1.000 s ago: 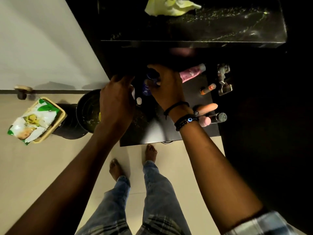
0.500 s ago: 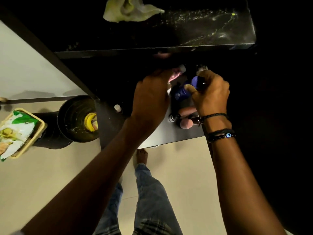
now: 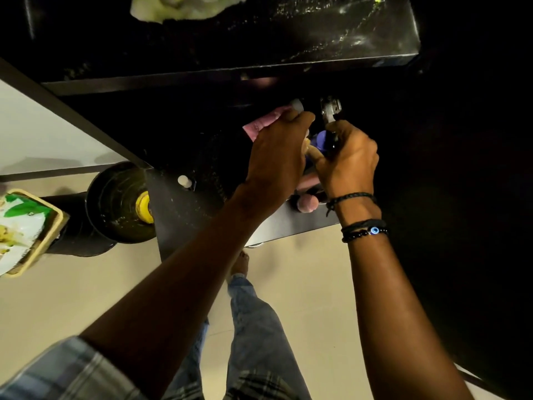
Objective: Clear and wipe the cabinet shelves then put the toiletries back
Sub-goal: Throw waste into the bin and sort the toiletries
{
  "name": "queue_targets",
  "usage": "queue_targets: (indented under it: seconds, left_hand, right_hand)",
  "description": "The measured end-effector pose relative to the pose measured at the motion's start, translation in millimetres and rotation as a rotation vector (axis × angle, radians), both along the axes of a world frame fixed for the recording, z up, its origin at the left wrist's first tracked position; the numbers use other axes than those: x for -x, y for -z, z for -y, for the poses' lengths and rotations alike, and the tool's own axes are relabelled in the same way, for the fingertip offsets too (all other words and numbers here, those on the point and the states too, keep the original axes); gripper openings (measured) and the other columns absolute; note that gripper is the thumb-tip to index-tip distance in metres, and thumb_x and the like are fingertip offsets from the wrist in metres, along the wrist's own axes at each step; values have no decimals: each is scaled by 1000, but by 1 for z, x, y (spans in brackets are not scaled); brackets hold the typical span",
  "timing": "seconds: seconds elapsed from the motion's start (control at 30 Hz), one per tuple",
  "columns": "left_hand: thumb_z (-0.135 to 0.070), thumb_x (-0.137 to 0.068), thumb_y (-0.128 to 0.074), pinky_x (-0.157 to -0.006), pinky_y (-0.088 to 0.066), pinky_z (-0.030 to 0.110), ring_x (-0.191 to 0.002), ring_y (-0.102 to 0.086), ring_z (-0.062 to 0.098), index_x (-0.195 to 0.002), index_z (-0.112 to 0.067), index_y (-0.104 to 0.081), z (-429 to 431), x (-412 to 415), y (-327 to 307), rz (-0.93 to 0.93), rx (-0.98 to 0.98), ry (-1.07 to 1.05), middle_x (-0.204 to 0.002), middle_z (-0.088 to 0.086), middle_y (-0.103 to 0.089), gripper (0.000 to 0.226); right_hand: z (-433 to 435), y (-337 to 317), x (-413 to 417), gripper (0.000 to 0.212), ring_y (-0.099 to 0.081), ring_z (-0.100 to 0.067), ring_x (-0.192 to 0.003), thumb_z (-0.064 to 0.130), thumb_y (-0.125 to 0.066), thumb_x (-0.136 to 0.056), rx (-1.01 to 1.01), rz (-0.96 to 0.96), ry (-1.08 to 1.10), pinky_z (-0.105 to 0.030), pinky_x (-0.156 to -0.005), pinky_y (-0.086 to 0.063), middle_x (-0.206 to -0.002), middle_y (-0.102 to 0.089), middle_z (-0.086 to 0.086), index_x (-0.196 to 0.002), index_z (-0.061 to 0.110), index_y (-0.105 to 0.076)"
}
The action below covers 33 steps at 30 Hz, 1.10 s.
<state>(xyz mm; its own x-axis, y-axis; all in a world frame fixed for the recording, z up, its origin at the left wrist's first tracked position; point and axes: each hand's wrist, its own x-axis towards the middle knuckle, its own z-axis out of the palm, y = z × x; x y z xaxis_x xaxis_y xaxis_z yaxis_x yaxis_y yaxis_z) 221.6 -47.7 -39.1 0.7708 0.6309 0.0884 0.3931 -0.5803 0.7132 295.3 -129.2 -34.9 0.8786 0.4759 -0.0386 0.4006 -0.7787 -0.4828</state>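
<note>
Hands working close together over the dark lower cabinet shelf (image 3: 184, 209): left hand (image 3: 277, 157) curling around the pink plastic tube with grey cap (image 3: 268, 122), right hand (image 3: 347, 160) gripping a small blue bottle (image 3: 320, 140). Lying above both hands on the dusty upper shelf (image 3: 259, 39): crumpled yellow-green cloth (image 3: 178, 7).

At far left we see a tan tray (image 3: 56, 226) holding a green-and-white printed packet (image 3: 20, 226), beside a black bin (image 3: 115, 209) with something yellow (image 3: 143, 207) inside. Pale floor tiles (image 3: 72, 298) spread below, where blue jeans (image 3: 253, 319) and one bare foot (image 3: 240, 262) stand.
</note>
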Motion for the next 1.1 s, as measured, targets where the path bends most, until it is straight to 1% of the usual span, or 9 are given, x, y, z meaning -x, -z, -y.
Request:
queue_targets:
  seconds: [0.13,0.27,0.43,0.5,0.57,0.63,0.87,1.0,1.1]
  left_hand:
    - [-6,-83,-65,-89,-45,28,-110,-59,23,-119,-10,-61,-5,12,-1,50,-2,3,-121,7,-62,37]
    - [-7,-80,-69,-91,-49,42,-113,-58,31,-123,-13,-59,-21,48,4,-89,-117,-40,-123,11,-61,45]
    - [-15,-82,-64,-112,-21,55,-138,-23,40,-137,-16,-44,-39,106,23,-488,-163,-92,-148,13,-34,58]
    - [-9,-83,-60,-105,-36,52,-129,-37,41,-132,-10,-48,-41,120,31,-459,-106,-101,-141,17,-41,50]
    - [2,-84,-57,-83,-53,48,-103,-60,38,-115,-2,-58,-41,125,39,-378,-11,-116,-117,21,-60,32]
    - [8,-82,-57,-71,-57,46,-86,-66,36,-103,0,-63,-42,129,46,-329,11,-125,-100,21,-66,23]
    - [8,-86,-56,-72,-41,20,-91,-65,32,-110,2,-63,-26,116,39,-167,-30,-87,-104,21,-67,26]
    - [-12,-86,-65,-73,-37,15,-90,-68,24,-109,-6,-67,-13,80,40,-125,3,-22,-100,12,-71,23]
    - [-25,-89,-61,-68,-36,21,-78,-63,23,-97,-12,-66,-6,58,60,-147,-91,90,-87,5,-67,16]
  right_hand:
    - [3,0,0,45,-63,-21,-97,27,-80,-74,-17,7,7,-31,-86,-54,-109,-64,-4,-114,20,-61]
    - [9,-12,5,50,-58,-20,-106,25,-80,-74,-43,57,14,-21,-87,-47,-123,-54,-7,-119,16,-61]
    - [8,-10,39,52,-48,-25,-111,19,-81,-71,-55,140,-18,-20,-85,-41,-123,-47,-12,-118,15,-59]
    - [7,-5,54,55,-44,-24,-114,17,-79,-73,-58,130,-22,-21,-90,-40,-126,-43,-12,-122,18,-56]
    - [8,0,63,56,-42,-22,-113,17,-77,-75,-54,119,-27,-21,-89,-39,-127,-42,-11,-125,20,-54]
    - [10,6,70,55,-41,-21,-111,17,-75,-77,-46,111,-35,-23,-88,-40,-127,-42,-12,-127,19,-53]
    - [16,14,75,53,-42,-23,-113,17,-72,-79,-37,83,-34,-21,-91,-34,-128,-43,-11,-128,17,-52]
    - [23,13,71,47,-42,-22,-112,13,-68,-82,-64,81,-22,-24,-91,-40,-126,-44,-10,-127,17,-53]
    - [29,14,66,44,-44,-23,-107,4,-61,-84,-84,92,-18,-26,-87,-44,-121,-46,-10,-126,15,-54]
